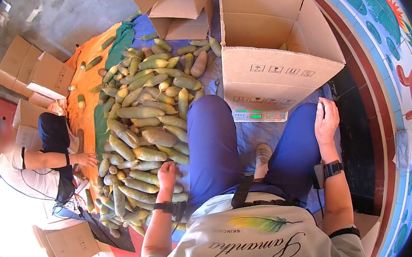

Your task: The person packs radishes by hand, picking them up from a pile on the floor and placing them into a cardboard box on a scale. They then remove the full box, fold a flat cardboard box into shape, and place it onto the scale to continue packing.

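A large pile of long green radishes (139,113) lies to the left of my knees. Over the pile's right edge is my left hand (168,175), its fingers curled in and nothing visible in them. My right hand (326,120) rests by my right knee, loosely bent with the fingers partly extended, and it holds nothing. Beside it stands a tall open cardboard box (279,65) on a digital scale (260,115) with lit green displays. The box walls hide most of its inside; a bit of green shows within.
Across the pile a co-worker (34,161) sits low, one hand reaching toward the radishes. More open cartons stand at the back (178,3), the far left (34,71) and the lower left (72,243). Blue, green and orange sheets (89,45) cover the floor. A painted tiled wall (355,17) rises at right.
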The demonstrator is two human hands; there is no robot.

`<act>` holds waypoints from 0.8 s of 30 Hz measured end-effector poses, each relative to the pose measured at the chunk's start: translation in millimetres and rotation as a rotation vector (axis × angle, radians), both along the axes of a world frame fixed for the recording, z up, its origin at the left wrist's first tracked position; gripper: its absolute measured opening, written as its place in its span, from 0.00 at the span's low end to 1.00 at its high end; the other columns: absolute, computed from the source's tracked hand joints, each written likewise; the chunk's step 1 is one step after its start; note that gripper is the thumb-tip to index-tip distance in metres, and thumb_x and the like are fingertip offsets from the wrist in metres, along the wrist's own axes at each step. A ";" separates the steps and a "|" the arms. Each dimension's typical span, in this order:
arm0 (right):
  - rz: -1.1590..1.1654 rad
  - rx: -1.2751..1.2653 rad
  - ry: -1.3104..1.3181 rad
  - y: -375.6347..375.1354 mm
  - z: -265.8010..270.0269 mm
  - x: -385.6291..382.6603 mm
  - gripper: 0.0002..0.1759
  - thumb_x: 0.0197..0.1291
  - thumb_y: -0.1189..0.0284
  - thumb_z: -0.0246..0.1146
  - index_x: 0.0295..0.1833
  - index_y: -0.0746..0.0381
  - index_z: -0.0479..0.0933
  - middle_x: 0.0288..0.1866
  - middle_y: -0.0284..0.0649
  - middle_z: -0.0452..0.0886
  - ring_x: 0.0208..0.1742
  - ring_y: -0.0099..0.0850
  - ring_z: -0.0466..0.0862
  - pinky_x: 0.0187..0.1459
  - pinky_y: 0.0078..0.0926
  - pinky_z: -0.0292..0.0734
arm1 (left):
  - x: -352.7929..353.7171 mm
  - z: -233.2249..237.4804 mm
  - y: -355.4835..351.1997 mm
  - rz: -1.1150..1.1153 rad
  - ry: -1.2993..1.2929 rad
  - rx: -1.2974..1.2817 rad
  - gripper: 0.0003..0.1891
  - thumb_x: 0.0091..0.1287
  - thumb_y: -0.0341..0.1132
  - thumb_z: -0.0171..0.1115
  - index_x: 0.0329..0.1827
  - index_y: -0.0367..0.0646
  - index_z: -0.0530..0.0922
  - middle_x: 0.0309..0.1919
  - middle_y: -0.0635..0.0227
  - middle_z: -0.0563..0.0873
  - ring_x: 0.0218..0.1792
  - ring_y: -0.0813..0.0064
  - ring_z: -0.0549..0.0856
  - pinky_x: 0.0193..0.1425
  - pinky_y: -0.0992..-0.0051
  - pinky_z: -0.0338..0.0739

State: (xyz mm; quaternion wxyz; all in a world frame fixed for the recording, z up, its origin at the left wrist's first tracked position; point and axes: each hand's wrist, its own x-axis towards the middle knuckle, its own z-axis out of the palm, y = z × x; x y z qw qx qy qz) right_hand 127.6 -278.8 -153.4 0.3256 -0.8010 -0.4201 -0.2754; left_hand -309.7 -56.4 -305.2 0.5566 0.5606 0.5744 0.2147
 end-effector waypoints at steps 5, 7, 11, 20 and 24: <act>-0.006 -0.010 0.000 -5.7 -2.9 -2.4 0.08 0.56 0.78 0.58 0.42 0.65 0.76 0.38 0.45 0.79 0.40 0.42 0.78 0.43 0.35 0.73 | -5.9 0.9 -7.5 -0.002 0.040 -0.014 0.07 0.64 0.28 0.52 0.39 0.34 0.77 0.25 0.65 0.82 0.26 0.78 0.81 0.33 0.78 0.76; -0.006 -0.014 0.003 -5.6 -2.9 -2.7 0.08 0.56 0.78 0.58 0.42 0.64 0.76 0.38 0.45 0.79 0.40 0.42 0.78 0.44 0.35 0.73 | -7.2 -1.3 -7.0 -0.004 0.065 0.005 0.07 0.64 0.28 0.52 0.39 0.34 0.77 0.25 0.64 0.83 0.25 0.78 0.81 0.33 0.78 0.76; -0.001 -0.008 0.001 -4.9 -2.4 -3.5 0.08 0.55 0.78 0.58 0.42 0.64 0.76 0.38 0.45 0.79 0.40 0.42 0.78 0.44 0.35 0.73 | -7.9 -2.6 -6.0 -0.004 0.077 -0.008 0.08 0.64 0.29 0.52 0.39 0.34 0.77 0.25 0.64 0.83 0.25 0.77 0.81 0.33 0.77 0.76; -0.013 -0.022 -0.008 -0.3 -0.8 0.2 0.08 0.56 0.78 0.58 0.42 0.64 0.76 0.38 0.45 0.79 0.40 0.42 0.78 0.43 0.35 0.73 | -4.6 -5.5 -0.7 -0.021 0.023 -0.022 0.07 0.65 0.33 0.52 0.38 0.39 0.77 0.27 0.66 0.84 0.26 0.78 0.81 0.32 0.79 0.73; -0.018 -0.028 -0.014 -0.9 -1.6 1.2 0.08 0.57 0.77 0.57 0.42 0.64 0.76 0.38 0.45 0.79 0.40 0.42 0.78 0.43 0.35 0.73 | -5.3 -7.1 -0.1 -0.023 0.037 -0.028 0.07 0.64 0.33 0.53 0.38 0.39 0.77 0.28 0.66 0.84 0.26 0.78 0.81 0.32 0.79 0.73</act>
